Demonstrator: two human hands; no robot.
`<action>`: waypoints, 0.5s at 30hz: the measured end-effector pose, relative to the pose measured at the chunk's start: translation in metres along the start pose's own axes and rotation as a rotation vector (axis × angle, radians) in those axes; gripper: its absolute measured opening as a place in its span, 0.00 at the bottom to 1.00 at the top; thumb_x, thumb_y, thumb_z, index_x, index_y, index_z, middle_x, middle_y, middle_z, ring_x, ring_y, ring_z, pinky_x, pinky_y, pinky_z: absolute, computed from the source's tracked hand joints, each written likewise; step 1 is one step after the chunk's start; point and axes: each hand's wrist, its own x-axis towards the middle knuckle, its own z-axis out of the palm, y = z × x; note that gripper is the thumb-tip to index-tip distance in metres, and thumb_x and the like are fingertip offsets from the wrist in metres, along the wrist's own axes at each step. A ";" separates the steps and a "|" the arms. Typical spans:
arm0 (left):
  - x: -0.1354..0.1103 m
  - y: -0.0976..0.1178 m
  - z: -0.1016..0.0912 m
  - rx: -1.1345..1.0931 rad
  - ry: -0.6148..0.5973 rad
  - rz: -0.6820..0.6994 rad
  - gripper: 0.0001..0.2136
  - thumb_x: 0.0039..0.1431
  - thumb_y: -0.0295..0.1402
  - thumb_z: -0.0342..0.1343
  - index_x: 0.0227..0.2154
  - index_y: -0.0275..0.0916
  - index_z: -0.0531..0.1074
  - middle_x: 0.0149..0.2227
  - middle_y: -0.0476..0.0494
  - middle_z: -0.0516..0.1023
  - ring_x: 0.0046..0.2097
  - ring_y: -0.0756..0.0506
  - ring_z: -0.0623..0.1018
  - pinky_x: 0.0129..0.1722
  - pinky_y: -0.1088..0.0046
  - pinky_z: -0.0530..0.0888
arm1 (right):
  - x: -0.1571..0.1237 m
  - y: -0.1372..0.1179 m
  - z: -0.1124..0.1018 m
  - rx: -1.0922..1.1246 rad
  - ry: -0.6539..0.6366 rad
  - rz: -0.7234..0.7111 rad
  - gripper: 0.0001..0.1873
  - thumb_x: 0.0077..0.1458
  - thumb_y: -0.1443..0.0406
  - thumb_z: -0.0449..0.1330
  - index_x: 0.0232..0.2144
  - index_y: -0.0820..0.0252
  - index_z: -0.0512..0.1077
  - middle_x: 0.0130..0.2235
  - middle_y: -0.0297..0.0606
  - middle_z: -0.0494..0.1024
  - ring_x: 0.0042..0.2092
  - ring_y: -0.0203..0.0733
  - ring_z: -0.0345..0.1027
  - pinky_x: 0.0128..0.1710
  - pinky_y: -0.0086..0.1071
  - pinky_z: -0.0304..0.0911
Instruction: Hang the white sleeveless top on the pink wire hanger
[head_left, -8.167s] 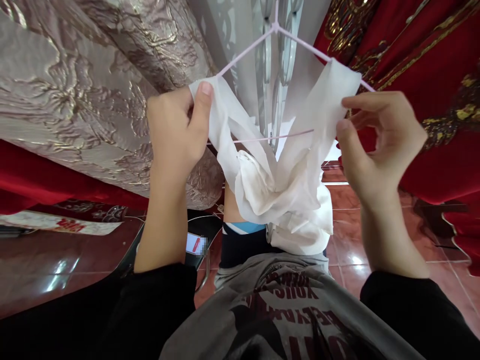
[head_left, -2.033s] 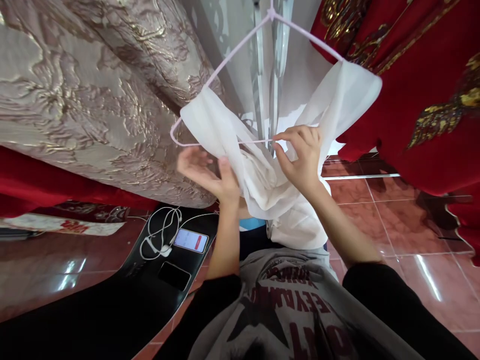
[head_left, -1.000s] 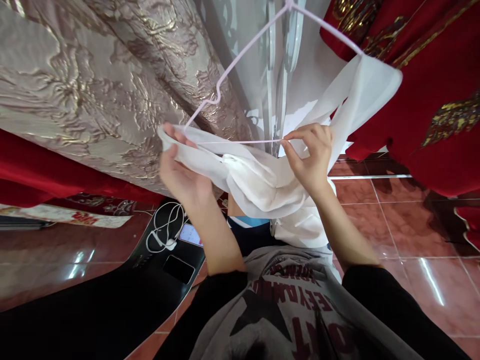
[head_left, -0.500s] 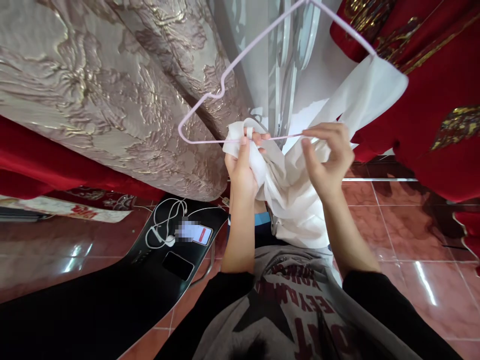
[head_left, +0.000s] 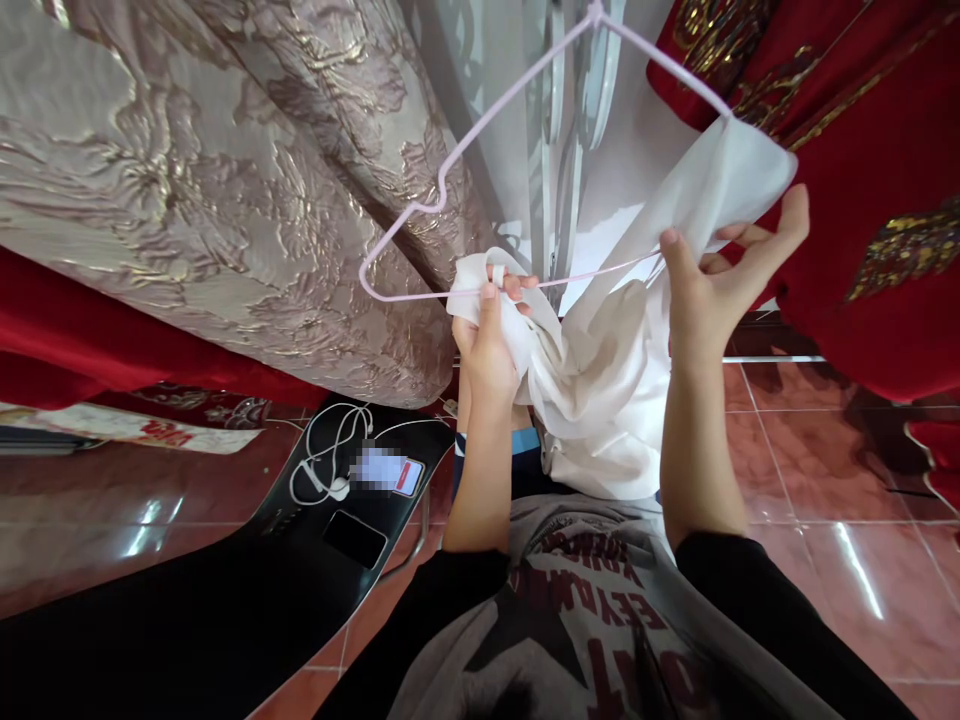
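Note:
A pale pink hanger (head_left: 517,92) hangs in front of me, its top near the upper edge of the view. White cloth (head_left: 600,400) drapes over its right shoulder and falls in folds down to my lap. My left hand (head_left: 491,330) is closed on a bunched end of the cloth, with the hanger's bottom bar running across thumb and fingers. Over on the right, my right hand (head_left: 724,280) has its fingers spread beside the draped part. Its thumb is at the cloth's near edge, and some fingertips are partly hidden behind the fabric.
A black chair (head_left: 187,590) on the left carries a lit phone (head_left: 390,470), a dark phone (head_left: 355,539) and white earphones (head_left: 330,480). Shiny embossed fabric (head_left: 262,190) hangs at upper left, red fabric with gold sequins (head_left: 847,200) at right. Reddish tiles (head_left: 802,460) cover the floor.
My right hand has left the hanger's bottom bar, moving right and up to the draped cloth, its fingers spreading. The hanger has shifted slightly left. My left hand keeps its hold.

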 end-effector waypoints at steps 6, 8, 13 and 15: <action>0.002 -0.001 -0.005 0.066 0.034 -0.009 0.20 0.61 0.55 0.67 0.41 0.45 0.74 0.32 0.46 0.74 0.45 0.42 0.84 0.35 0.71 0.76 | 0.015 0.025 -0.006 -0.101 0.097 -0.010 0.37 0.53 0.47 0.72 0.59 0.54 0.68 0.46 0.46 0.70 0.38 0.40 0.59 0.35 0.37 0.61; 0.002 -0.001 -0.005 0.047 0.021 -0.009 0.19 0.61 0.54 0.67 0.42 0.45 0.75 0.33 0.46 0.75 0.45 0.42 0.84 0.35 0.71 0.76 | 0.021 0.024 -0.008 -0.118 0.193 0.001 0.31 0.47 0.51 0.75 0.47 0.57 0.71 0.41 0.41 0.68 0.35 0.37 0.55 0.34 0.38 0.59; 0.000 -0.002 -0.003 -0.066 -0.003 0.023 0.17 0.61 0.50 0.69 0.41 0.43 0.77 0.33 0.47 0.76 0.42 0.44 0.84 0.33 0.74 0.76 | 0.029 -0.005 -0.014 -0.254 0.095 0.074 0.20 0.50 0.59 0.71 0.32 0.53 0.61 0.38 0.39 0.66 0.42 0.43 0.61 0.45 0.43 0.64; 0.000 -0.003 -0.002 -0.072 0.003 0.033 0.17 0.61 0.49 0.70 0.40 0.42 0.77 0.32 0.47 0.76 0.41 0.45 0.84 0.32 0.75 0.76 | 0.029 -0.025 -0.016 -0.306 -0.028 0.087 0.17 0.59 0.59 0.63 0.29 0.53 0.56 0.38 0.39 0.64 0.45 0.45 0.62 0.51 0.47 0.65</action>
